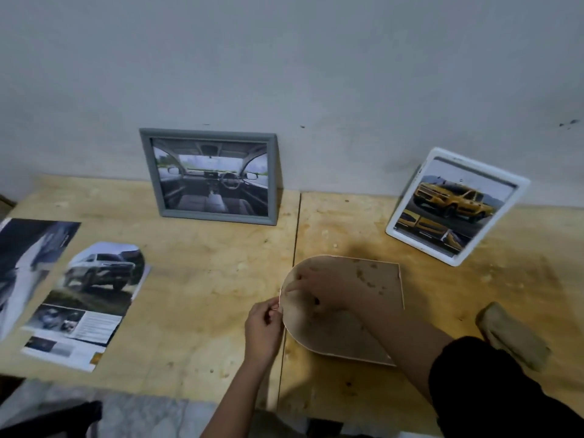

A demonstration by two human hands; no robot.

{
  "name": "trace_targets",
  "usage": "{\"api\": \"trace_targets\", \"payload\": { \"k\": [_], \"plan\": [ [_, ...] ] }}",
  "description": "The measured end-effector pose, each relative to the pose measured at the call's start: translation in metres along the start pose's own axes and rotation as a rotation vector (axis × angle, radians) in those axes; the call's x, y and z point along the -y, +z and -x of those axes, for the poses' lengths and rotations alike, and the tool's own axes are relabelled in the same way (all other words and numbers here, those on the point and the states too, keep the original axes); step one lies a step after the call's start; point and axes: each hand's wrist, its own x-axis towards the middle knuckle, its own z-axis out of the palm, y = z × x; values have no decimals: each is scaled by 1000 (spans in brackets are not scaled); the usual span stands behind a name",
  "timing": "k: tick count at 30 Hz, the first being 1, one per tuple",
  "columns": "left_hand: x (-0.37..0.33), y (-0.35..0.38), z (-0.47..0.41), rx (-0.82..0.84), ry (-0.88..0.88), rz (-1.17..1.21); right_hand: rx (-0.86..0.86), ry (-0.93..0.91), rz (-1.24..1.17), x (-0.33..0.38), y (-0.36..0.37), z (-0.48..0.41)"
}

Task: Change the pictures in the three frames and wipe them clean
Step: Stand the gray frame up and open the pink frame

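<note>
The pale-backed, arch-shaped picture frame [335, 335] lies face down on the plywood tabletop [205, 279], near the front edge; it looks light and stiff, any glass fragile, best held by the rim; the left hand [264, 327] pinches that curved rim; the right hand [316, 289] lies bent-fingered on the backing, grip unclear; small text on the arch-cut car print [94, 295] is unreadable.

Grey frame [209, 177], white frame [458, 206] picturing a yellow car, blotchy tan wooden table [205, 311].

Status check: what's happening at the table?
Left hand pinches arched frame at its edge. Right hand rests on its back. Cloth lies apart, right side.
</note>
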Motion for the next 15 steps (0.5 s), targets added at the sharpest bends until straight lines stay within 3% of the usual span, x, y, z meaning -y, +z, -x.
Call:
{"api": "trace_targets", "payload": {
  "k": [2, 6, 15],
  "plan": [
    [-1, -2, -1, 5, -5, 4, 51, -49, 89, 6, -11, -8],
    [0, -3, -4, 6, -20, 25, 90, -245, 529, 23, -27, -16],
    [8, 1, -7, -15, -84, 89, -17, -270, 775, 30, -20, -30]
  ]
}}
